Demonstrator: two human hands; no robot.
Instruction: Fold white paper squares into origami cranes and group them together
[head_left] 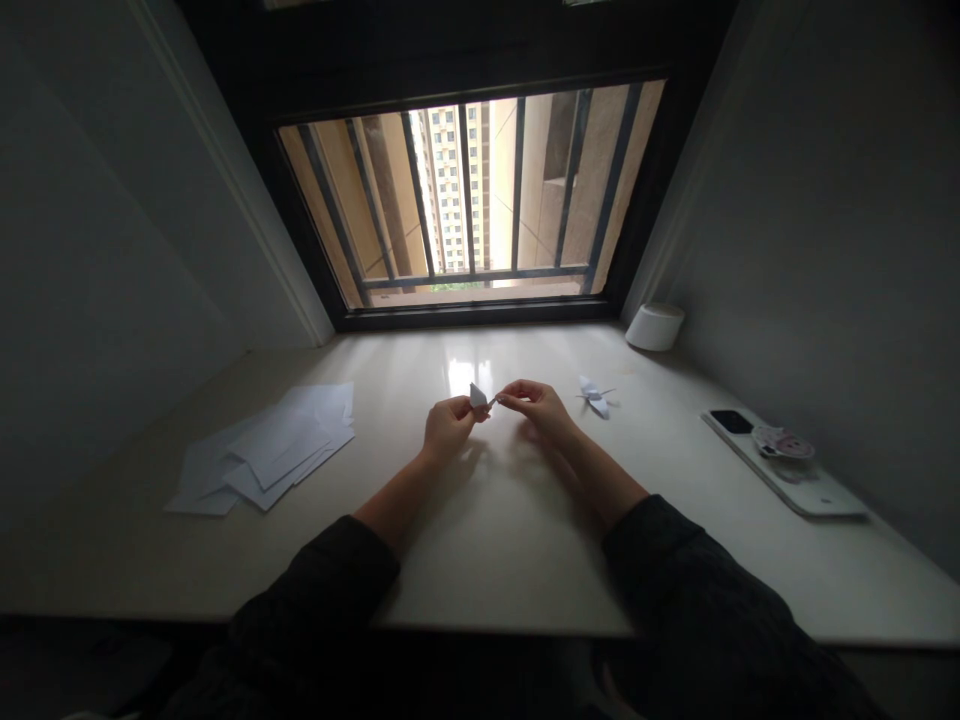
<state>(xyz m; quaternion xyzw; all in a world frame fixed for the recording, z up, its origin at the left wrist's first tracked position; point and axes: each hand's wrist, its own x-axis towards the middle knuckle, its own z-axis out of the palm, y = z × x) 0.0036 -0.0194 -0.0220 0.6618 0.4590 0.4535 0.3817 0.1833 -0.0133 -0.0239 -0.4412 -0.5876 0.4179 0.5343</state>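
My left hand (448,424) and my right hand (538,404) are raised just above the pale stone sill (487,540), fingertips pinched together on one small folded white paper piece (480,397). The left hand grips its pointed body. My right thumb and forefinger pinch a thin tip sticking out to the right. Both forearms come out of dark sleeves at the bottom.
A loose pile of white paper sheets (266,450) lies to the left. A finished folded paper figure (595,395) sits right of my hands. A white phone (780,460) with a round sticker lies far right, a white round container (655,326) by the barred window (472,200).
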